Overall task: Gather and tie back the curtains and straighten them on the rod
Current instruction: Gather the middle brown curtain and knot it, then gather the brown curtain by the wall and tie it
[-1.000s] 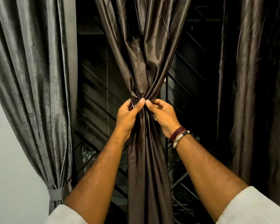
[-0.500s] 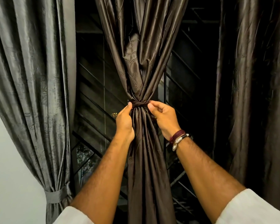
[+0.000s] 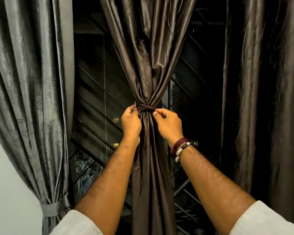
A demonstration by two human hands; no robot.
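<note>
Where the dark brown satin curtain (image 3: pixel 149 68) narrows to its tightest point, a tie band (image 3: pixel 145 109) of the same fabric wraps it, and both hands sit at that knot. This middle curtain hangs in front of a dark window with slanted bars (image 3: pixel 98 106), spreading wide above the band and falling in straight folds below it. At the band's left end, the left hand (image 3: pixel 130 122) has its fingers curled closed, pinching the fabric there; something small and pale shows just above its knuckles, too small to identify. On the other side, the right hand (image 3: pixel 169 123) presses thumb and forefinger together against the band's right end, the remaining fingers curled loosely under. Dark red and black bracelets with silver beads (image 3: pixel 182 146) circle the right wrist, and white sleeves (image 3: pixel 268 219) cover both upper forearms. Along the left edge, a grey curtain (image 3: pixel 29 92) is already gathered low by its own grey band (image 3: pixel 53 208). Another dark brown curtain (image 3: pixel 265 99) hangs loose on the right.
</note>
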